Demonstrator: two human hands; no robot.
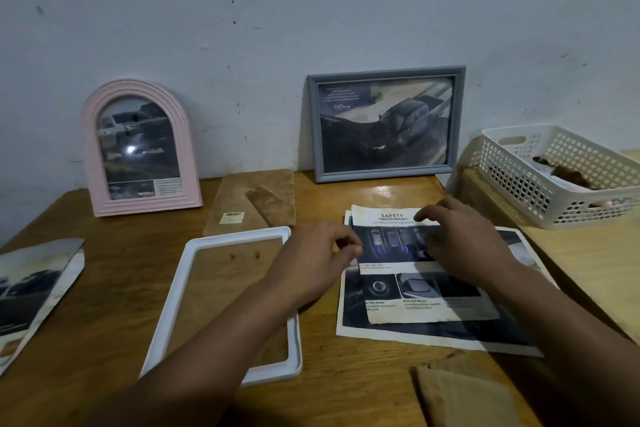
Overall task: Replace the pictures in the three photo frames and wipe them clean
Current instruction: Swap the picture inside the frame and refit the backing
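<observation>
A white rectangular frame (173, 291) lies face down on the wooden table, with no backing or picture in it. Its brown backing board (239, 199) lies just behind it. A pink arched frame (91, 156) and a grey frame (386, 73), each with a car picture, lean on the wall. To the right lies a stack of printed pictures; the top one, headed SAFETY (391, 218), sits on larger sheets (415, 329). My left hand (317, 253) pinches the top picture's left edge. My right hand (464, 239) rests on its right part, fingers curled.
A removed car picture (31, 284) lies at the table's left edge. A white plastic basket (540, 191) holding brown items stands at the right, on a lighter surface. A brown cloth (460, 392) lies near the front edge.
</observation>
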